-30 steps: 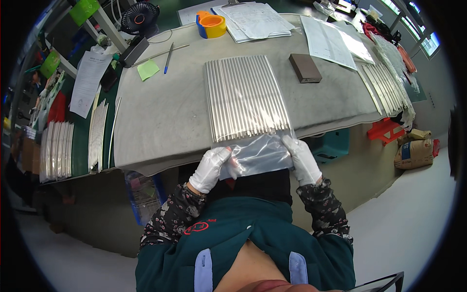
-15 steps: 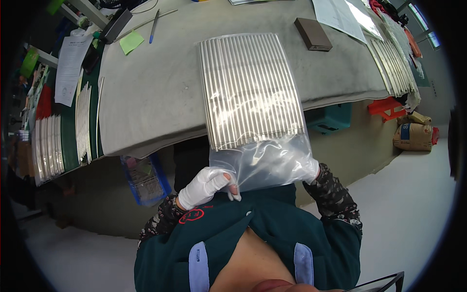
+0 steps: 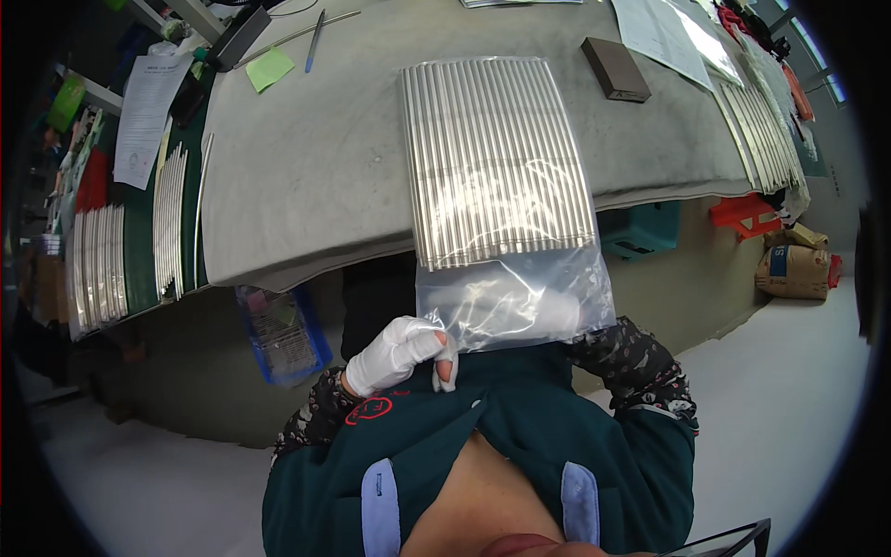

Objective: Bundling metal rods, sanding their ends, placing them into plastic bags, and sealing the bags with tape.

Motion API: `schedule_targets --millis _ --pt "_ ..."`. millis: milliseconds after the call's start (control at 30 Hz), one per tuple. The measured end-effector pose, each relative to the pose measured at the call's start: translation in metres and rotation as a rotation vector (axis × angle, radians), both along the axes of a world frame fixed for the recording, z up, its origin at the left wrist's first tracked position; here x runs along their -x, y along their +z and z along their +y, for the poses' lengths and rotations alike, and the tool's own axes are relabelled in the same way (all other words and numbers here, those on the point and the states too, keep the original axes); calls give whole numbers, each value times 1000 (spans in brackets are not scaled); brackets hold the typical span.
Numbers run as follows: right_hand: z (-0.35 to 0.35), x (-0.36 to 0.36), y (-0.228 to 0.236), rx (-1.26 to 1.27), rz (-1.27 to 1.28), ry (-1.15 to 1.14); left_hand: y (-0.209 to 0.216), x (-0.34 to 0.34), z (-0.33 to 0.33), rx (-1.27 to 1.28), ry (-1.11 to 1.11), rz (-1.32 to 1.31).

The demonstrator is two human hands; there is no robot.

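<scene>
A clear plastic bag (image 3: 515,339) holds a flat row of shiny silver metal tubes (image 3: 497,162). The tubes lie mostly on the table, and the bag's loose end hangs over the front edge toward me. My left hand (image 3: 399,356), in a white glove with bare fingertips showing, pinches the bag's near left corner. Through the film at the loose end shows my right hand (image 3: 548,314), also white-gloved, with its fingers stretched out flat toward the left. Whether it is inside the bag or beneath it, I cannot tell.
A brown block (image 3: 616,70) and papers (image 3: 661,39) lie at the far right, near more tubes (image 3: 761,139). Toward the left are a pen (image 3: 316,42), a green note (image 3: 270,70) and bundled tubes (image 3: 97,265). A blue basket (image 3: 283,334) and teal bin (image 3: 640,229) stand below.
My right hand has moved from the bag's near right corner to behind its film, reaching left. My left hand keeps its pinch. The whole view has shifted slightly.
</scene>
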State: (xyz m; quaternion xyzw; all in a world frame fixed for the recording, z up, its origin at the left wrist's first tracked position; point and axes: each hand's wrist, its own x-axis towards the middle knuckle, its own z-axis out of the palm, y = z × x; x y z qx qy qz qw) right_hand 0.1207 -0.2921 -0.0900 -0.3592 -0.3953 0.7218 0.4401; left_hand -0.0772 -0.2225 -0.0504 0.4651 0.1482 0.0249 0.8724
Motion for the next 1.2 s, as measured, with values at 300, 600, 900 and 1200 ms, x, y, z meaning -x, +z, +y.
schedule_targets --millis 300,600,900,1200 --pt "-13 -34 1 -132 -433 -162 -8 8 14 -77 -110 -29" --pt "-35 -71 47 336 138 -683 -5 -21 24 44 313 90" --pt "-11 -58 45 390 -156 -724 -2 -54 19 4 459 154" --pt "-30 -76 62 396 -318 -472 -5 -19 31 -102 333 279"
